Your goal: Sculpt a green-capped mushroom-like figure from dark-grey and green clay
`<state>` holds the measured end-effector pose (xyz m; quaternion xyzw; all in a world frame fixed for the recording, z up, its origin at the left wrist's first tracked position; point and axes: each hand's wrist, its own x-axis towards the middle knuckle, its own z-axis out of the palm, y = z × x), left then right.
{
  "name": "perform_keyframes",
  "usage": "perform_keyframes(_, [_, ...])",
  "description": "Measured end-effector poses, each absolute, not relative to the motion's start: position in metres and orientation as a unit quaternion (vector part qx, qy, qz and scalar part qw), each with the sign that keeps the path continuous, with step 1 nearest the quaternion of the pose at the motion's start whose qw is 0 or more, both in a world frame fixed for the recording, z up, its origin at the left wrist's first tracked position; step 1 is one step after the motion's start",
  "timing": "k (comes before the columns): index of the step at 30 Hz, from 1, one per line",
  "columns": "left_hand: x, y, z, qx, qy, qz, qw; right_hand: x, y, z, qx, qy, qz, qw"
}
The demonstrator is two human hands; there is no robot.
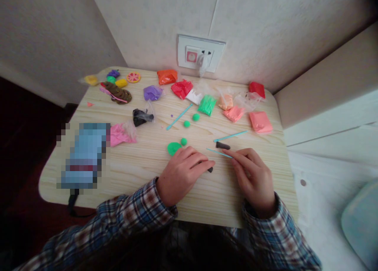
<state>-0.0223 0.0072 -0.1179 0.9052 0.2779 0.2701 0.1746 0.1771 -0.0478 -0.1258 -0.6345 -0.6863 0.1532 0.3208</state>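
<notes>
The left hand [184, 172] lies over a dark roll [210, 169] on the table [132, 184], one end showing; whether it grips or only presses, I cannot tell. The right hand [255, 176] pinches a thin blue stick [217, 152], just on the near side of a second roll [223, 146]. A green disc [173, 148] and ball [184, 141] sit just beyond the left hand.

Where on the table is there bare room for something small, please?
Bare tabletop lies between the pixelated phone and left hand; a smaller patch is right of the right hand, below the salmon packet. Crowded: the back half, around the green packet.
</notes>
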Motion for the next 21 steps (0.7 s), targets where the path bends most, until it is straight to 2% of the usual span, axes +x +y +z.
perform_keyframes(5, [-0.021, 0.009, -0.116, 0.923, 0.239, 0.269, 0.139, 0.178, -0.051, -0.133, -0.628, -0.718, 0.058, 0.294])
perform_keyframes(14, [-0.025, 0.011, -0.116, 0.946, 0.204, 0.248, 0.043, 0.175, -0.053, -0.134, -0.606, -0.758, 0.028, 0.239])
perform_keyframes(21, [-0.028, 0.011, -0.111, 0.952, 0.197, 0.233, 0.027, 0.172, -0.038, -0.127, -0.658, -0.697, 0.009, 0.284])
